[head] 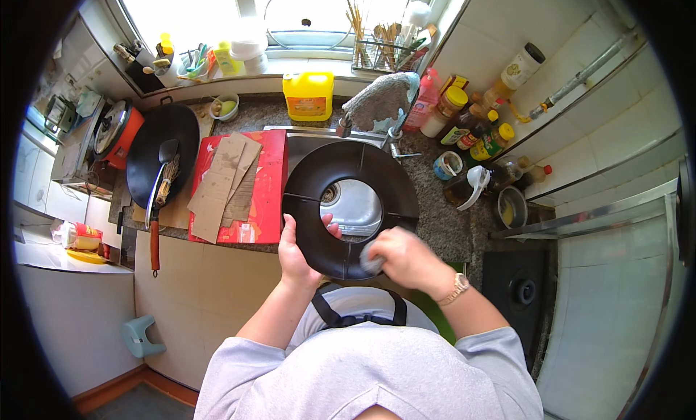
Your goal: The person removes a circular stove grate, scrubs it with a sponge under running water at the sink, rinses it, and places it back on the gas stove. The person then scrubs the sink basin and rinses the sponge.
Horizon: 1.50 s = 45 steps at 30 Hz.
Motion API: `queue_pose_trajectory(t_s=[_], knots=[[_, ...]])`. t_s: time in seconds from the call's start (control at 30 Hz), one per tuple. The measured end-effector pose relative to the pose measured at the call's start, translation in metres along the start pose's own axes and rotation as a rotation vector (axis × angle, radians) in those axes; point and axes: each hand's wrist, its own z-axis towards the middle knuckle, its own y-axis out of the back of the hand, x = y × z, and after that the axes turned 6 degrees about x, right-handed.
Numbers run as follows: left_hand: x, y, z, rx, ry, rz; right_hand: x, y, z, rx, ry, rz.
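Observation:
Over the sink, a dark ring-shaped stove shield [304,172] with radial seams hangs tilted in my grip. My left hand [300,259] has its lower left side, thumb on the face and fingertips showing through the centre hole. A grey scouring pad [372,258], blurred, is pinched in my right hand [408,257] against the ring's lower right part. Through the hole I see the stainless steel sink [353,202] and its drain. The faucet [394,142] stands behind the ring's upper right edge.
Left of the sink, a red box [272,186] carries cardboard pieces [220,194]. Beyond it are a black wok [163,126] with a spatula [155,229] and a bamboo brush [167,180]. A yellow jug [308,96] stands behind the sink; several sauce bottles [492,142] crowd the right.

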Motion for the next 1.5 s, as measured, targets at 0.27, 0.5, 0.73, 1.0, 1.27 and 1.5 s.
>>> queue_pose_trajectory(t_s=[0.27, 0.5, 0.73, 1.0, 1.27, 1.5], knots=[[-0.002, 0.002, 0.007, -0.021, -0.046, 0.016, 0.022, -0.019, 0.012, -0.035, 0.033, 0.187], [0.002, 0.000, 0.011, 0.020, 0.037, 0.026, -0.002, 0.056, 0.014, -0.011, -0.049, 0.200], [0.015, -0.019, 0.011, 0.096, 0.032, 0.060, 0.033, -0.028, 0.099, -0.270, 0.068, -0.207], [0.013, -0.002, 0.012, 0.049, 0.025, 0.087, 0.027, 0.008, 0.083, 0.677, 0.027, 0.126], [0.005, -0.002, 0.014, 0.173, 0.072, -0.028, 0.046, -0.036, 0.103, -0.126, 0.139, -0.160], [-0.005, -0.004, 0.013, 0.097, 0.030, 0.050, 0.055, 0.013, 0.097, 0.762, 0.040, 0.354]])
